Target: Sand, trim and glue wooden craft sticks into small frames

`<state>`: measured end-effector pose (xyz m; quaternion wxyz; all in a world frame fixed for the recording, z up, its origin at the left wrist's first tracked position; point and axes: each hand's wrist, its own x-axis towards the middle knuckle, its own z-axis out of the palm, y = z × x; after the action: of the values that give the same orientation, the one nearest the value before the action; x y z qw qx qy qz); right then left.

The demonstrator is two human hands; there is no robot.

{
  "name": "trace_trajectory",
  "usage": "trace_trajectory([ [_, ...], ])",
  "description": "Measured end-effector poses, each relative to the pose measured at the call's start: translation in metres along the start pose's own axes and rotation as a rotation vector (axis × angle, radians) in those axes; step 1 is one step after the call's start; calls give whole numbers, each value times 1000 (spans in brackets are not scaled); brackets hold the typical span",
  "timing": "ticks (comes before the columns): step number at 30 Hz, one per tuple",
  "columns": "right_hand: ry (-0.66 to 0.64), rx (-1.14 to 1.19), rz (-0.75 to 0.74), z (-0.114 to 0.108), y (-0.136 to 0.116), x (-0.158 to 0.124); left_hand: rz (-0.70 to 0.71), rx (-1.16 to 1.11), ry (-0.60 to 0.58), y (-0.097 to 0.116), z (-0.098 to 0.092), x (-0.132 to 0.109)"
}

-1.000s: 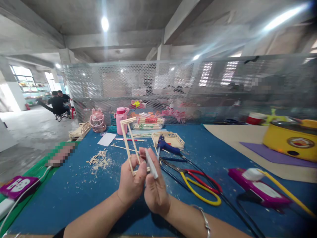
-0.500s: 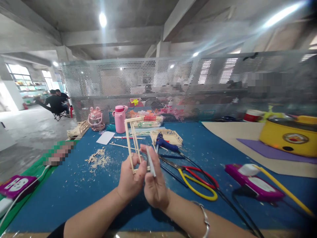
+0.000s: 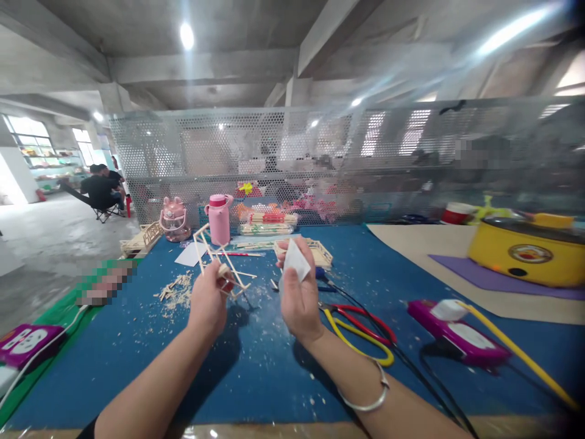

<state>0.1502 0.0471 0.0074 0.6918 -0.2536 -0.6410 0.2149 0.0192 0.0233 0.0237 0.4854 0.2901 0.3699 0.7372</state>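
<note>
My left hand (image 3: 206, 302) is closed around a small frame of thin wooden sticks (image 3: 235, 263), holding it tilted above the table. To its right, my right hand (image 3: 299, 308) grips a small whitish sheet (image 3: 296, 261) against the fingers, with the thumb bent in front of it. The two hands are apart. Behind the right hand lies a wooden stick tray (image 3: 322, 253), partly covered. A blue glue gun (image 3: 320, 272) is mostly hidden there too. Scissors with red and yellow handles (image 3: 386, 360) rest beside the right wrist.
Wood scraps (image 3: 176, 291) lie on the blue table mat (image 3: 137, 372). At the back stand a pink bottle (image 3: 219, 222), a pink jug (image 3: 174, 219) and bundled sticks (image 3: 269, 222). To the right are a purple power strip (image 3: 457, 335), cables and a yellow pot (image 3: 525, 250).
My hands have moved apart. The left has carried the stick frame leftward and tilted it over; the right has lifted the sheet away and turned its flat face toward me.
</note>
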Motion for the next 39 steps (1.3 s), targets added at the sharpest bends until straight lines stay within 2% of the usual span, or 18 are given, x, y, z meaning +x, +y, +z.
trace_trajectory([
  [1, -18, -8, 86, -1, 0, 3, -93, -112, 13, 5, -1, 6],
  [3, -164, 0, 276, -1, 2, 5, -239, -271, 15, 14, -4, 14],
  [5, -314, 65, 417, 3, 6, 3, -303, -335, 14, 18, -6, 19],
  [6, -348, 103, 460, 5, 9, 0, -305, -338, 11, 17, -7, 20],
  [8, -321, 166, 512, 12, 16, -7, -259, -269, -9, 10, -8, 19],
  [10, -241, 227, 567, 18, 23, -14, -131, -84, -54, -1, -9, 18],
  [14, -171, 361, 682, 22, 28, -15, 138, 356, -251, -16, -12, 19],
  [16, -128, 338, 673, 16, 26, -6, 212, 563, -344, -10, -13, 23],
  [18, -27, 266, 625, 5, 25, 6, 280, 825, -406, 5, -12, 27],
  [19, 23, 230, 592, -1, 25, 13, 271, 942, -447, 14, -11, 29],
  [22, 114, 145, 509, -16, 32, 27, 97, 1346, -718, 33, -5, 29],
  [24, 125, 117, 489, -20, 39, 30, -57, 1535, -809, 35, 0, 25],
  [27, 116, 103, 485, -20, 46, 29, -197, 1677, -841, 27, 10, 16],
  [31, 92, 84, 467, -17, 48, 27, -238, 1804, -942, 20, 22, 10],
  [35, 95, 63, 442, -20, 48, 30, -134, 1997, -985, 34, 20, 14],
  [39, 111, 53, 419, -22, 51, 32, 30, 2159, -884, 59, 11, 23],
])
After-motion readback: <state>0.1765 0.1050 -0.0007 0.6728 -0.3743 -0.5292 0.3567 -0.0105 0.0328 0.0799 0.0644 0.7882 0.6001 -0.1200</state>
